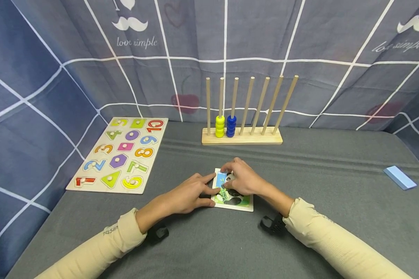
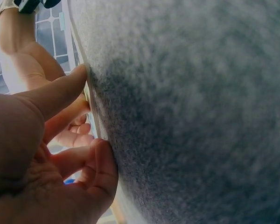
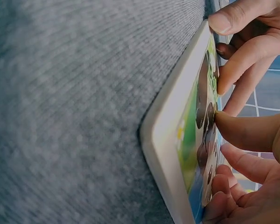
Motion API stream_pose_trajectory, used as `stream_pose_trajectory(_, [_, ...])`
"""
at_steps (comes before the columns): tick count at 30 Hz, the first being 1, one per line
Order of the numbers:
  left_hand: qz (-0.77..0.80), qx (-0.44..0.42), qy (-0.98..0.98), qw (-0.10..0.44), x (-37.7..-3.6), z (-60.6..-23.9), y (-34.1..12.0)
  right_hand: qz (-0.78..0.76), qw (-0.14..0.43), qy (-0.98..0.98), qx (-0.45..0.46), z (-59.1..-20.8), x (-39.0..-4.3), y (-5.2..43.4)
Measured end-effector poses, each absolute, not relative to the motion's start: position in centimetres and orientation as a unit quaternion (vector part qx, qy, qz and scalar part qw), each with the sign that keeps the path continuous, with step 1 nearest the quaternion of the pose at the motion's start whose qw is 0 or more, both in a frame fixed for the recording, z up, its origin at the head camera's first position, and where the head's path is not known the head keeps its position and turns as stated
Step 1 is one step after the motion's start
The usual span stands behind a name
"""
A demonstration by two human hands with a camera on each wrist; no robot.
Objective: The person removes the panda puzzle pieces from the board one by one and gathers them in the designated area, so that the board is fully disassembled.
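A small panda jigsaw puzzle [image 1: 233, 208] with a pale frame lies flat on the grey cloth. My left hand [image 1: 188, 193] touches its left side, thumb at the near left corner and a fingertip on the picture; in the left wrist view, the left hand's fingers [image 2: 105, 163] rest along the frame edge. My right hand [image 1: 245, 178] is over the upper part, thumb and fingertips spread apart on the picture. In the right wrist view, the right thumb [image 3: 247, 130] touches the panda's dark patches. No piece stands visibly raised; the right hand hides part of the panda.
A wooden number and shape board [image 1: 104, 159] lies at the left. Behind the puzzle stands a peg rack [image 1: 242, 140] with yellow rings [image 1: 220, 126] and blue rings [image 1: 231, 126] on two pegs. A light blue block [image 1: 400, 177] lies far right. Curtains [image 1: 265, 38] border the table.
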State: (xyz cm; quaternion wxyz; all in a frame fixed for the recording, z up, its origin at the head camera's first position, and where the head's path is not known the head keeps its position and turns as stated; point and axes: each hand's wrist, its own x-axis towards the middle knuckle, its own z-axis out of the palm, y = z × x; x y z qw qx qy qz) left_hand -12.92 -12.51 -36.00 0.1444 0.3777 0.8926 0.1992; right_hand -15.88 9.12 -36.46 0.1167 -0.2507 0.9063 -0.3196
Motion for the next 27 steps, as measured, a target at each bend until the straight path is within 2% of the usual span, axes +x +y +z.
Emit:
stream_pose_trajectory(12, [0.198,0.375,0.893,0.148,-13.02,-35.9,-12.39,-0.338,0.131,0.897,-0.254,-36.65,-16.32,9.38])
stream_pose_trajectory(27, [0.179,0.382,0.894,0.15,-13.08,-35.59,-12.38,-0.29,0.1,0.908,-0.287,-36.49,-16.04,9.39])
